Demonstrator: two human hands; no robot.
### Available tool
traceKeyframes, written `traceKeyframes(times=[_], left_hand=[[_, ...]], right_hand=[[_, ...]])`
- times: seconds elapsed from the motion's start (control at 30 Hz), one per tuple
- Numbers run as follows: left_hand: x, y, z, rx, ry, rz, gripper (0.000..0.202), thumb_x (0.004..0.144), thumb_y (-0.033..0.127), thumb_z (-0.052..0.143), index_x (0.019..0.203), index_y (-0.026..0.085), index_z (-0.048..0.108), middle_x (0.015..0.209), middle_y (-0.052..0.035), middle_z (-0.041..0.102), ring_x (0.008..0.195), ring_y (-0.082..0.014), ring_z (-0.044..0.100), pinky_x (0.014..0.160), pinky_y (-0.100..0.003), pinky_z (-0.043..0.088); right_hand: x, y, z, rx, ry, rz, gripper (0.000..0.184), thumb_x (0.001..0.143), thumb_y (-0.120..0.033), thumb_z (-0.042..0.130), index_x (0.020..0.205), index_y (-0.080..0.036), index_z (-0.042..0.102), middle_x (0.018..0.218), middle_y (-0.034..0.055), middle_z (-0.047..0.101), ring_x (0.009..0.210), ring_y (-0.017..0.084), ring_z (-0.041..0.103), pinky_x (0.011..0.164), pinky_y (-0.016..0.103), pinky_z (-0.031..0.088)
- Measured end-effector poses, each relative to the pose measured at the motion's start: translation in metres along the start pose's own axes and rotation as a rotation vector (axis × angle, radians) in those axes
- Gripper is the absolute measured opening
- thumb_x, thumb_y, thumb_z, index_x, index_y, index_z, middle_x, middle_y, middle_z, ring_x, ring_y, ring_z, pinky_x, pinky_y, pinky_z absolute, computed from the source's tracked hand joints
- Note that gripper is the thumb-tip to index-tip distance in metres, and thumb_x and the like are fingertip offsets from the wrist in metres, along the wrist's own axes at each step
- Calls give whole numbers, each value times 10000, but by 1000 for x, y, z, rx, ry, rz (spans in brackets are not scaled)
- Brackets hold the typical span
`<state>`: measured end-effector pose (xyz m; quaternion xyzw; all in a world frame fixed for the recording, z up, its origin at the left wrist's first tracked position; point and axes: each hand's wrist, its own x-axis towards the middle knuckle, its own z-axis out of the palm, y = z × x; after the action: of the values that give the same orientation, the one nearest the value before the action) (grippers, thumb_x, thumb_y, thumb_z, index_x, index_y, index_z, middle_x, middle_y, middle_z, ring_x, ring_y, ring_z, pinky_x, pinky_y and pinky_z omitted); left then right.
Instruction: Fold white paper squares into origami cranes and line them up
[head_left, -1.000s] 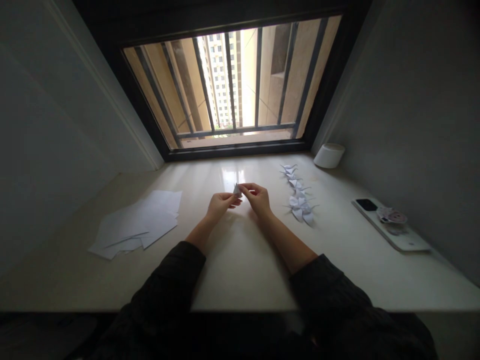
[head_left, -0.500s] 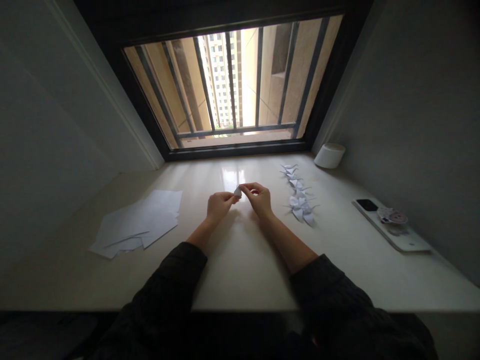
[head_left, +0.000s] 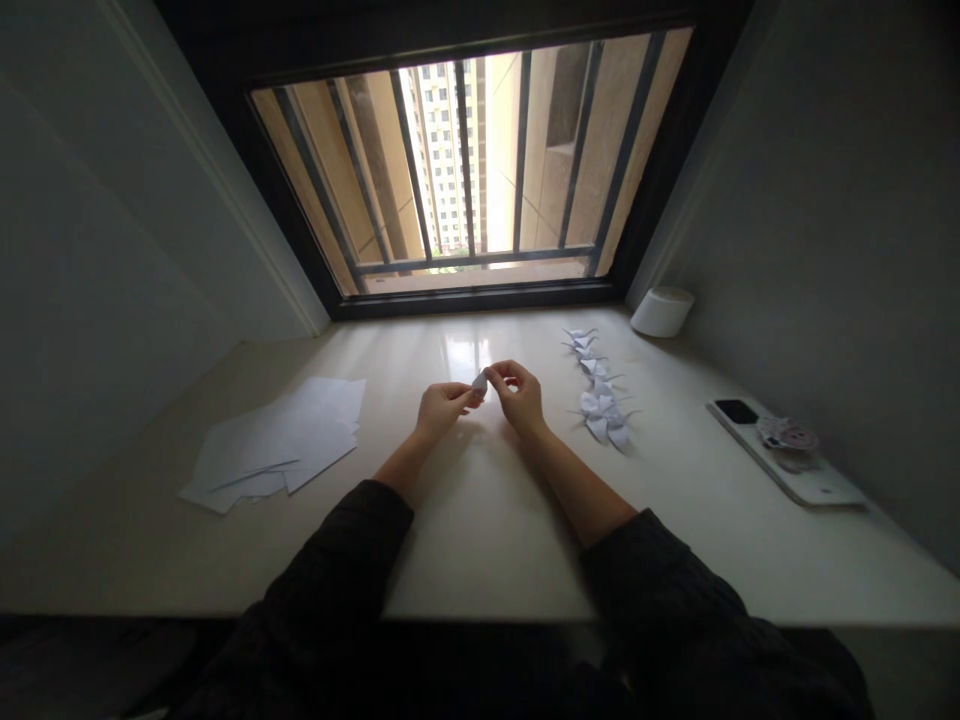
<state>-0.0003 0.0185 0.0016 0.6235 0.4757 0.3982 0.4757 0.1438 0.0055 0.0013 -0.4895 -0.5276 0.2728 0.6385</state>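
Between my hands, above the middle of the white surface, is a small piece of folded white paper (head_left: 480, 382). My left hand (head_left: 444, 408) pinches it from the left and below. At its upper right, the thumb and fingertips of my right hand (head_left: 519, 393) are pinched on the paper. The fine folds are too small to make out. Nearest to my right hand, several folded paper figures (head_left: 598, 405) with thin pointed ends lie in a row. Off to the left of my left hand lies a spread of white paper sheets (head_left: 277, 435), overlapping one another.
A phone (head_left: 780, 455) with a round grip on its back lies at the right. A white cylindrical object (head_left: 662, 311) stands in the back right corner. The barred window (head_left: 480, 300) closes off the back, with walls on both sides.
The folded paper has tilted to the right between my fingers. My right hand's fingers have shifted slightly on it. The camera view has moved a little.
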Motion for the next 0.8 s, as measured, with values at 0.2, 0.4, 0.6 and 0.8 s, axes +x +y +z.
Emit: traceKeyframes(times=[0.2,0.4,0.6,0.8], left_hand=[[0,0,1,-117,-56,-49,417,660,493,687,836,115,708,801,-122,711,752,-195,665,647,-278,495],[1,-2,0,-137,-52,-58,430,644,513,695,826,124,708,802,-120,712,744,-192,665,658,-283,497],[0,-2,3,-190,-38,-88,447,617,521,712,826,125,710,802,-117,714,747,-193,665,693,-305,507],[0,0,4,-253,-48,-122,442,592,512,735,809,128,714,795,-110,715,753,-186,661,711,-298,504]], right_hand=[[0,2,0,48,-20,26,220,757,-424,564,714,-211,598,719,0,620,713,161,577,657,282,434],[-1,-3,-1,-18,32,-6,246,758,-449,561,710,-214,619,719,11,637,697,167,576,656,296,443],[-3,-8,-3,-91,77,-49,259,775,-452,538,722,-215,626,731,23,645,711,175,575,669,308,448],[0,1,-1,31,8,8,232,766,-432,554,725,-210,610,740,15,650,721,172,599,663,299,445]])
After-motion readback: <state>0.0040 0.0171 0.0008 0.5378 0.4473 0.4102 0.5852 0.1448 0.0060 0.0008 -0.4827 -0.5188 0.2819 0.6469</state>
